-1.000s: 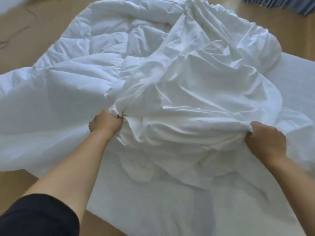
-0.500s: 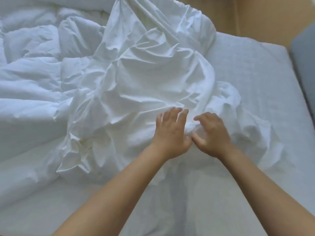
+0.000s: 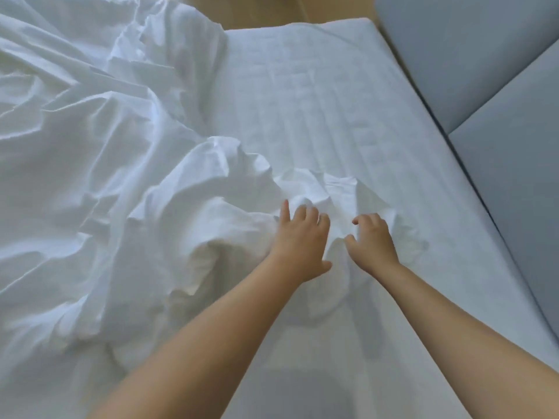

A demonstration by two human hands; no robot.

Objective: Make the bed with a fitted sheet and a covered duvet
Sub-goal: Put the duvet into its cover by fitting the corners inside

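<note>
Basically the risk is grabbing the wrong bit. The white bedding (image 3: 181,207) is one crumpled heap w/ no clear hem or corner showing, so a blind grab prob. catches a mid-fold. Then the cloth twists when pulled & the duvet ends up skewed. Second risk: the L hand (image 3: 299,241) sits on the same bunch the R hand (image 3: 375,240) is going for. If L presses while R tugs, they fight each other & the cloth just rucks up more. Third: most of the heap sits to the left, so a hard pull could drag it across or off the mattress (image 3: 317,101).

L hand: fingers straight, close together, lying flat on the bunched edge, thumb out to the side, gripping nothing. R hand: half-curled like a claw, thumb apart from the fingers, tips at the cloth. Can't tell if any fabric is actually pinched.

Bedding covers the left part of the mattress, its near edge bunched under both hands about mid-bed. Right part of the mattress is bare quilted surface, next to a grey padded panel (image 3: 484,71). Can't tell sheet from duvet cover here.
</note>
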